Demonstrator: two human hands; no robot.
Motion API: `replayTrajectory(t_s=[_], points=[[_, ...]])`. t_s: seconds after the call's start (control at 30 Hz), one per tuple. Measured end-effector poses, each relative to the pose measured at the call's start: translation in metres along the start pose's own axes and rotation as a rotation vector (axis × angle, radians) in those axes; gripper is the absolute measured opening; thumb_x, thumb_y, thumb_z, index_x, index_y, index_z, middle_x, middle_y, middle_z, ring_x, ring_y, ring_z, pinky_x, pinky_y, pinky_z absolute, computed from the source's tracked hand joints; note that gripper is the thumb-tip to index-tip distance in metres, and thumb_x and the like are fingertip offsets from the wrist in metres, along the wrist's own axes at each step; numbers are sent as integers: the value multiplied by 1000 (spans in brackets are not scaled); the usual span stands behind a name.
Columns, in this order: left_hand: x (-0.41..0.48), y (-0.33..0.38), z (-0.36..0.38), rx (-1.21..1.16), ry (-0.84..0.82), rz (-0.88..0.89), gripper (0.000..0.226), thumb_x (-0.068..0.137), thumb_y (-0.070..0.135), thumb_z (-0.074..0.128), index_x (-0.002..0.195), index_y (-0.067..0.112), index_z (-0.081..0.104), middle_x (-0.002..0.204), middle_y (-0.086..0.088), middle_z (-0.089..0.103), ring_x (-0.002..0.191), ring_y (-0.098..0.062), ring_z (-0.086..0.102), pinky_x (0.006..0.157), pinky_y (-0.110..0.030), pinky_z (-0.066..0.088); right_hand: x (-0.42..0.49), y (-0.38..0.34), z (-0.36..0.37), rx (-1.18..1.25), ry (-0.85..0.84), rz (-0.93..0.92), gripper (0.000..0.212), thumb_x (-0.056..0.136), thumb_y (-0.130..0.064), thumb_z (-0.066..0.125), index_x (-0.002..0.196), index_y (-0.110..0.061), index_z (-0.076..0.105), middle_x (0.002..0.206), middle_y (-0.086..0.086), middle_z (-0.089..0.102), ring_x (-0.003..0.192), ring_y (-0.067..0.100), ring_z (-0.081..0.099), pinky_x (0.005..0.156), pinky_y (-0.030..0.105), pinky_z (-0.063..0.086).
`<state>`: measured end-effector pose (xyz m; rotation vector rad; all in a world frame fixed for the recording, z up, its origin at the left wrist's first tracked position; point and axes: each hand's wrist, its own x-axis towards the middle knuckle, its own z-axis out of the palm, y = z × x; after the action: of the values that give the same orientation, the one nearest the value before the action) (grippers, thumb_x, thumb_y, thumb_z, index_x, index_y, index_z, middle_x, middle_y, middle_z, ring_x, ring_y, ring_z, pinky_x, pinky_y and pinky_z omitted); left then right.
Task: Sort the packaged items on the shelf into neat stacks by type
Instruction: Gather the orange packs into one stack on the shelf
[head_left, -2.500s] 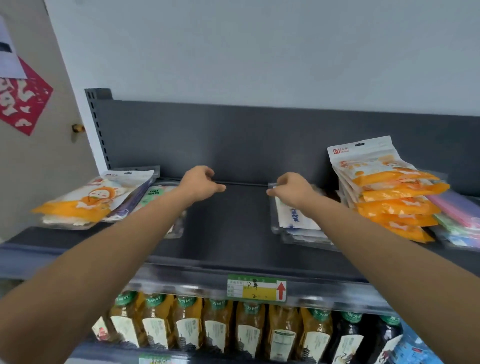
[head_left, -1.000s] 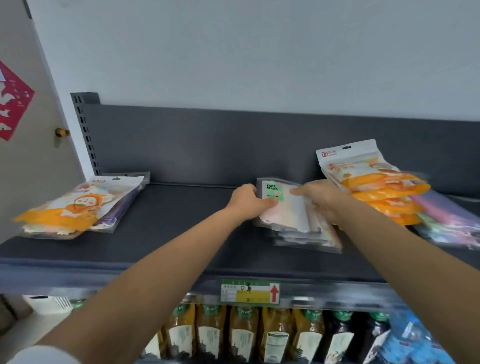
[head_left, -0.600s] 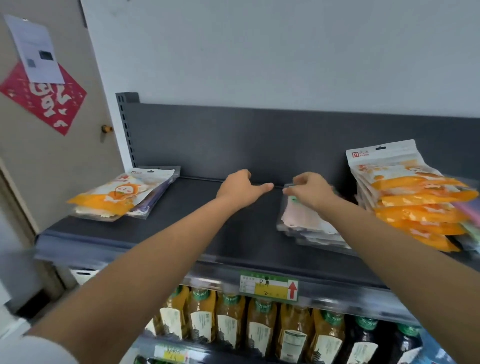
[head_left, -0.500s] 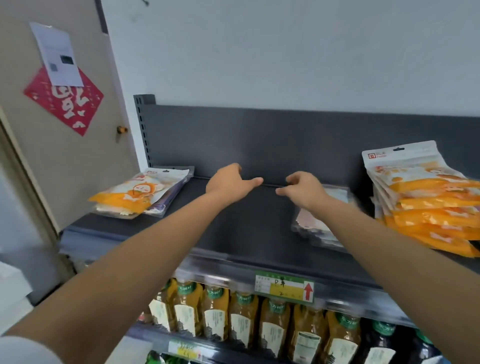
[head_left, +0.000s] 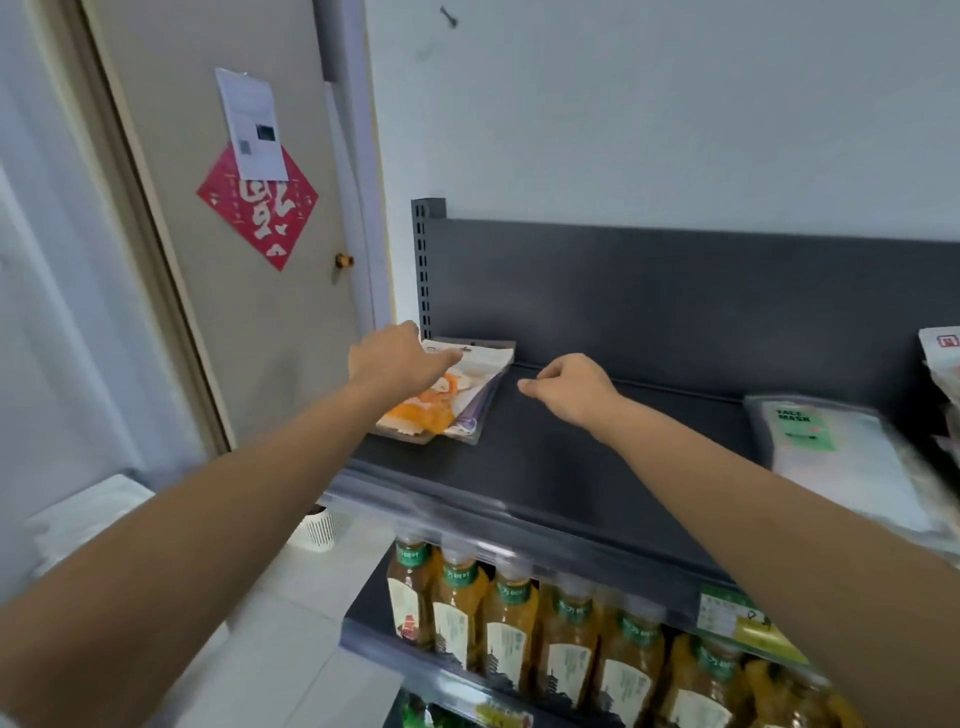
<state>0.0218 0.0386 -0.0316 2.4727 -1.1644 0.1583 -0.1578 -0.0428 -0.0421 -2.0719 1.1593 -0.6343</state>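
While both bare arms stretched over the dark top shelf (head_left: 571, 467), the left hand (head_left: 395, 364) hung over the back left corner of an orange-and-white cartoon-print packet (head_left: 441, 405). Its fingers (head_left: 441, 357) were held out fairly straight across the packet's white header. Whether they pressed on it could not be told from the blurred view.

The packet lay flat at the shelf's far left end, on top of a purple-edged packet (head_left: 480, 415). Its long axis ran from the shelf's front lip toward the back panel, leaning a little to the right, with the header end pointing at the panel.

The right hand (head_left: 566, 389) hovered just to the right of the packet, apart from it and above bare shelf. Its fingers were curled in toward the thumb and held nothing.

Well to the right, a stack of clear face mask packs (head_left: 831, 452) lay flat with the green lettering toward the back. Amber drink bottles (head_left: 511, 629) stood in a row on the shelf below, and a red paper cutting (head_left: 257, 208) hung on the door (head_left: 249, 322) at left.
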Motion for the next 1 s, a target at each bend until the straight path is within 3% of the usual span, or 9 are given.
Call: replayTrajectory(t_s=[0.07,0.13,0.2,0.27,0.33,0.43,0.6,0.73,1.0], points=[[7,-19,-1,34,-55,-37,82,84,73,43,138,11,44,137,-11,53,123,-33,50,95,-41,42,7,-12,15,15,-15,28,39,89,-29,63,94,8,70,97,22,69,92,34,65,82,42,51],[12,-32,0,21,-120,-68,86,86,74,39,142,9,40,142,-12,49,127,-33,48,99,-42,40,14,-18,28,61,-22,86,35,91,-27,60,63,-6,56,65,10,54,61,23,52,56,36,41],[17,-41,1,-27,-186,-88,86,88,72,36,142,6,40,144,-13,46,129,-32,46,102,-41,38,23,-23,41,112,-51,131,36,92,-28,57,61,-16,45,61,-1,41,55,13,38,50,26,31],[20,-45,3,-99,-246,-114,84,90,69,36,143,4,38,147,-15,43,132,-33,43,104,-41,35,31,-27,53,189,-94,146,17,93,-31,57,88,-14,61,77,-3,52,66,13,46,55,24,35],[25,-47,6,-164,-267,-127,82,91,66,38,145,3,36,149,-16,39,134,-33,40,106,-41,34,37,-30,63,235,-114,156,25,92,-30,58,112,-15,62,93,-2,58,80,15,52,64,24,40],[28,-48,8,-264,-288,-148,81,91,63,44,146,5,33,151,-14,36,136,-32,38,107,-40,33,43,-32,71,251,-129,164,20,88,-29,66,102,-14,63,82,0,61,79,15,60,67,25,44],[33,-48,13,-536,-364,-246,81,85,51,64,146,7,33,150,-13,38,132,-32,42,103,-41,36,45,-33,75,328,-58,194,39,81,-21,75,115,-5,64,113,8,66,105,24,62,85,34,52],[32,-37,9,-698,-369,-283,71,84,36,71,141,8,40,146,-12,43,129,-31,44,95,-38,38,40,-34,64,504,-32,194,13,90,-7,62,100,-14,57,115,9,63,104,26,64,87,42,56],[25,60,-1,-840,-351,-19,68,78,38,76,132,6,49,126,-7,57,110,-24,55,74,-33,40,15,-1,-33,505,270,178,26,95,-13,55,120,-14,50,114,4,59,104,22,62,90,40,55]])
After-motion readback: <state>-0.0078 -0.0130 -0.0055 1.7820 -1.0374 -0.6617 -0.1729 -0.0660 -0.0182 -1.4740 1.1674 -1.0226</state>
